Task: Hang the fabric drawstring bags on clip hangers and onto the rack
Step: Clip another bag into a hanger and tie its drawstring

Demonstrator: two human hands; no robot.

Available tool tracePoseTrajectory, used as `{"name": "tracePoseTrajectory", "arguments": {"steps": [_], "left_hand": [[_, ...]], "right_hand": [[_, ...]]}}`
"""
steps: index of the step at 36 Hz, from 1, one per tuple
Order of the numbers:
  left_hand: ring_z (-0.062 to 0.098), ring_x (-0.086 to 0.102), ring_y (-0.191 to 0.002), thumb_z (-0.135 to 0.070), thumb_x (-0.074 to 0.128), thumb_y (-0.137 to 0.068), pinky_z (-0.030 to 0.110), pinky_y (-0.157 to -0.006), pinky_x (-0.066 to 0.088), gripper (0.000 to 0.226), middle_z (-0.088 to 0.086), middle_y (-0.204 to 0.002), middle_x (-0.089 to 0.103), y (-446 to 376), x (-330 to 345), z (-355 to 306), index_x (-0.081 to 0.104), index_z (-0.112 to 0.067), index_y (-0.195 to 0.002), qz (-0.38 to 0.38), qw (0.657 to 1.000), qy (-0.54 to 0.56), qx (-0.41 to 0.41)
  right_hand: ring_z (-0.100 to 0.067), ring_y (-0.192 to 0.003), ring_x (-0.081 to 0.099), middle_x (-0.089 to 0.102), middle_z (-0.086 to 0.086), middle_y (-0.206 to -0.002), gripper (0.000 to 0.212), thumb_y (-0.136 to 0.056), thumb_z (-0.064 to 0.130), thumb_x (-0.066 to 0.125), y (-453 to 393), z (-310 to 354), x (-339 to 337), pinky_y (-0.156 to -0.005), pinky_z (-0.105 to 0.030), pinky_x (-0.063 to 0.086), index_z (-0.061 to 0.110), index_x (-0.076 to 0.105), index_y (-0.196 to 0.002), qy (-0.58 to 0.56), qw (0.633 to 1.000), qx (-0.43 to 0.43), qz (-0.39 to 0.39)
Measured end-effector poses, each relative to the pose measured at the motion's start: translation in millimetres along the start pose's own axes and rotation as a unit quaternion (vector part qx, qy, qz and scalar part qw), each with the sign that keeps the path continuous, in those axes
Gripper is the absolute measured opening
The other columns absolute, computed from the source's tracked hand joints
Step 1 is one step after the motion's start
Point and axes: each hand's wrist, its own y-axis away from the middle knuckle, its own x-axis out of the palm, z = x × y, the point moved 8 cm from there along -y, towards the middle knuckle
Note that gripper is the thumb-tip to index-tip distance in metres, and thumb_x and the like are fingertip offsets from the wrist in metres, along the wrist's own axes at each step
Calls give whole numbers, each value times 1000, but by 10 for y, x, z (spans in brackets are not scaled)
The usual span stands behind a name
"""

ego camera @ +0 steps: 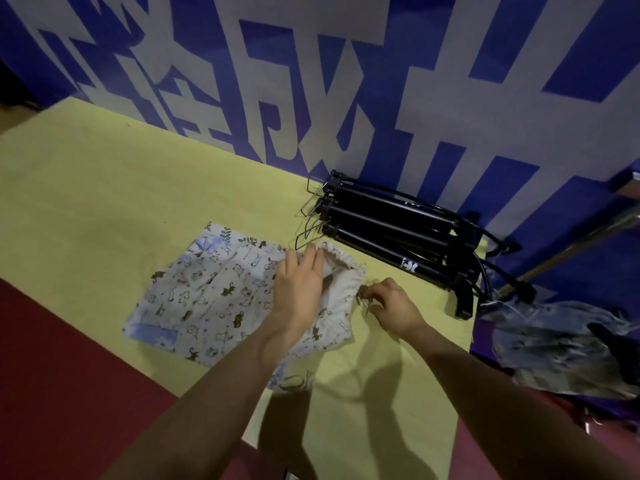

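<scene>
On the yellow table (pixel 104 188), nearest the person, lies a printed drawstring bag (pixel 207 296), spread flat with its gathered mouth turned toward the right. Across that mouth rests the left hand (pixel 298 289), fingers straight and flat, pressing the cloth down rather than gripping it. Just beside the mouth, the right hand (pixel 391 306) has its fingers curled in a pinch on something thin and dark at the bag's edge; it looks like the drawstring (pixel 363 301), though the view is too dim to be sure.

Beyond the hands, a stack of black clip hangers (pixel 398 233) lies at the table's far right corner, untouched, wire hooks pointing left. Off the table's right edge hangs a dark patterned cloth (pixel 561 348), perhaps another bag, and a metal bar (pixel 588 237) that may belong to the rack slants above it. Behind everything stands a blue and white wall (pixel 311 81).

By the look of it, the step in hand is readying the bag: flattening it and sorting the cord at its mouth. No hanger is yet attached. The next move likely calls for one hand to let go and fetch the nearest hanger, bring it to the mouth, and clip it along that gathered edge while the other hand steadies the cloth.
</scene>
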Motion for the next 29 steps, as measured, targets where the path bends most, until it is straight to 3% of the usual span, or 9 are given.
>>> {"name": "tracePoseTrajectory", "arguments": {"steps": [3,7,12,16,19,24,29], "left_hand": [[25,38,-115,2,47,-87,29,-94,32,64,5,-149,29,13,40,-55,25,-9,-146,15,999,30,29],[23,34,-118,0,38,-92,28,-94,30,57,2,-146,32,3,15,-98,25,-13,-146,1,997,59,43],[22,35,-120,-5,41,-93,28,-94,31,53,2,-142,36,20,-5,-92,28,-14,-144,0,996,88,32],[22,37,-115,-11,47,-93,28,-90,34,44,3,-134,40,-10,-34,-79,38,-15,-135,5,996,72,47],[23,39,-113,-18,50,-93,30,-90,36,40,2,-130,44,-33,-112,-75,43,-16,-132,-10,997,44,65],[25,39,-116,-5,53,-87,31,-91,37,56,2,-133,45,-75,-249,-56,37,-15,-139,-13,995,73,63],[28,41,-118,2,54,-82,34,-95,38,68,3,-137,45,-115,-339,9,32,-16,-144,20,989,128,67]], "right_hand": [[-24,-99,55,48,0,-100,13,-87,10,59,-13,-15,-18,-86,-35,47,15,65,-97,-9,1000,0,-13],[-25,-92,56,47,-1,-97,8,-90,8,55,5,-56,-8,-81,-36,48,10,62,-93,-1,1000,11,-22],[-23,-76,51,51,-9,-97,13,-94,4,44,106,-63,-78,-66,-30,41,10,50,-85,-58,996,43,-50],[-19,-78,49,52,-5,-93,13,-95,4,43,240,5,-307,-65,-23,35,12,48,-86,-102,987,33,-123],[-18,-76,51,53,-3,-90,10,-93,5,46,344,164,-535,-65,-26,39,13,50,-88,-134,973,12,-188],[-15,-76,50,53,-3,-90,3,-93,10,50,511,609,-891,-68,-34,44,12,52,-92,-151,947,-49,-280],[-18,-82,54,58,-2,-89,3,-89,12,57,536,1028,-921,-74,-37,48,12,60,-90,-90,954,-115,-263]]}}
